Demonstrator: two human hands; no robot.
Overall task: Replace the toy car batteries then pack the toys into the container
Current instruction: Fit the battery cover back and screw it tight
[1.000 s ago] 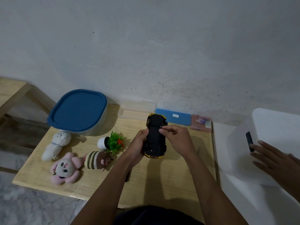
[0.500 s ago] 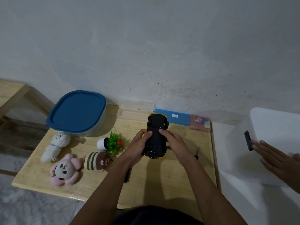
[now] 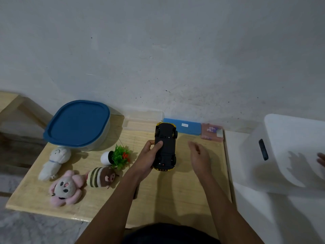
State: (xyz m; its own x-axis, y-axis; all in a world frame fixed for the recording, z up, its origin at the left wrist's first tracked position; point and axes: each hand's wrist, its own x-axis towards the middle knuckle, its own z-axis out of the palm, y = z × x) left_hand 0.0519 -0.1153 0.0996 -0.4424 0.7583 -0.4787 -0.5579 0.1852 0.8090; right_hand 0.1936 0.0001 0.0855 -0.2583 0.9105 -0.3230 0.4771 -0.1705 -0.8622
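Toy car: black-bottomed yellow plastic toy car (image 3: 165,147), flipped underside up w/ wheels showing, lengthwise toward the wall, over the middle-back of the light wooden table (image 3: 175,199); its shadow falls on the wood below.
Left hand: left hand (image 3: 149,157) grips the car's left flank, thumb (image 3: 158,144) laid flat across the black underside, other fingers curled round the side (mostly hidden behind the car).
Right hand: right hand (image 3: 198,155) just right of the car, not touching it; fingers loosely spread, slightly bent, holding nothing; a bit blurred.
Container: rounded-square translucent container w/ blue lid (image 3: 77,124), lid on, back-left corner of the table.
Plush toys: white plush (image 3: 54,159) lying in front of the container; pink flower-shaped plush (image 3: 66,187) at the front-left; brown striped plush (image 3: 100,176) just right of it.
Plant: small fake green plant in a white pot (image 3: 117,156), tipped on its side, btw the striped plush and the left wrist.
Back edge: clear plastic box (image 3: 142,118), flat blue box (image 3: 182,126), pink box (image 3: 212,132), in a row along the wall.
Right side: big white plastic bin (image 3: 281,147) beside the table, dark slot in its wall; another person's fingertips (image 3: 321,159) at the frame edge.
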